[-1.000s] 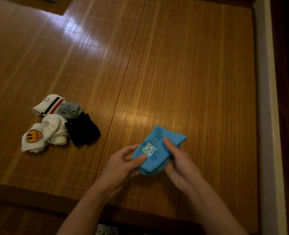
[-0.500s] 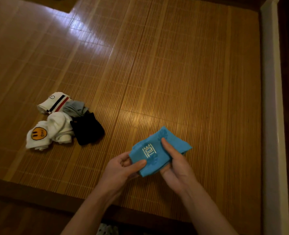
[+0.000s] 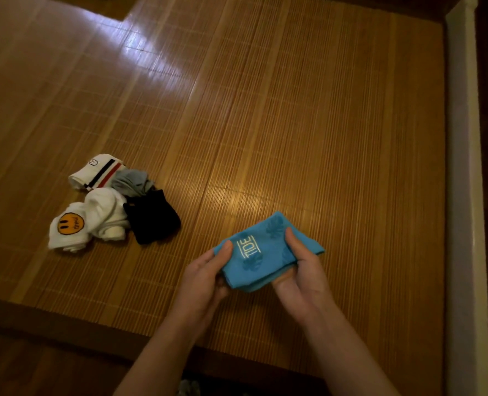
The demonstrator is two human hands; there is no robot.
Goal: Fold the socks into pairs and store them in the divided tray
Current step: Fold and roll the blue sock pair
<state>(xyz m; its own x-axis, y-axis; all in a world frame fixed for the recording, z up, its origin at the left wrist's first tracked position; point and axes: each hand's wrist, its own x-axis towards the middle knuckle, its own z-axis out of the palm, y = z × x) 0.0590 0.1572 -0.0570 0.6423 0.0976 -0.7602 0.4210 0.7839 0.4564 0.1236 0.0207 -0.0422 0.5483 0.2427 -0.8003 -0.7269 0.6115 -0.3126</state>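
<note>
A folded blue sock bundle (image 3: 261, 252) with white lettering is held just above the bamboo mat, near its front edge. My left hand (image 3: 205, 274) grips its left end, thumb on top. My right hand (image 3: 302, 270) grips its right end, thumb on top and fingers underneath. To the left lies a cluster of folded socks: a white pair with a yellow smiley (image 3: 71, 227), a plain white pair (image 3: 107, 214), a black pair (image 3: 152, 217), a grey pair (image 3: 131, 181) and a white pair with dark and red stripes (image 3: 95, 171). No divided tray is in view.
The bamboo mat (image 3: 265, 110) covers the whole surface. Its dark front border (image 3: 65, 321) runs below the hands. A white frame rail (image 3: 463, 195) bounds the mat on the right.
Both hands have turned the blue bundle flatter and spread it a little wider. The view has shifted slightly, and the sock cluster has not moved on the mat.
</note>
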